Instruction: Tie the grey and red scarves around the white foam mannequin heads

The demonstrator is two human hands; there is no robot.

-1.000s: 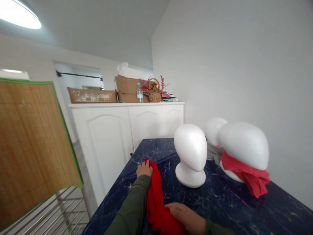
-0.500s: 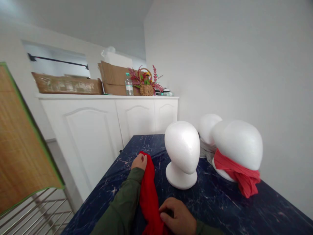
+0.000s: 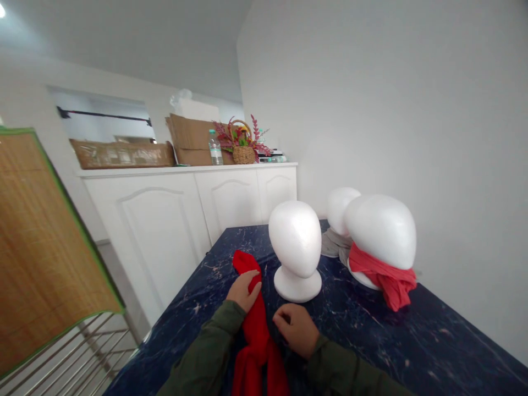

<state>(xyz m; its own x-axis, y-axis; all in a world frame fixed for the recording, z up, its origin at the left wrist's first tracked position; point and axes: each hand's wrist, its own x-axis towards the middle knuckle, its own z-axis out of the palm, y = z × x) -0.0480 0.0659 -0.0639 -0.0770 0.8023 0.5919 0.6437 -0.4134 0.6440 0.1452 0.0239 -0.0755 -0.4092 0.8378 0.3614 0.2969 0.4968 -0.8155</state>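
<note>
A long red scarf (image 3: 258, 324) lies lengthwise on the table, its near end split into two hanging parts. My left hand (image 3: 244, 290) rests over its upper stretch, fingers extended and thumb apart, with red cloth showing between them. Just right of the cloth, my right hand (image 3: 297, 329) is closed with curled fingers, and I see nothing in it. A bare white foam head (image 3: 295, 239) stands upright on its round base beyond my right hand. Further right, another foam head (image 3: 383, 231) has a coral-red scarf (image 3: 383, 278) wrapped and knotted around its lower part.
A third foam head (image 3: 341, 209) with grey cloth (image 3: 335, 242) stands behind, near the wall. The table has a dark blue marbled top (image 3: 350, 335). A white cabinet (image 3: 165, 214) carries cardboard boxes, a bottle (image 3: 215, 147) and a flower basket (image 3: 243, 154). A metal rack (image 3: 91, 352) is at left.
My left hand has slid back from the scarf's far end and its fingers have opened. My right hand has come off the cloth and moved forward. The view has shifted slightly.
</note>
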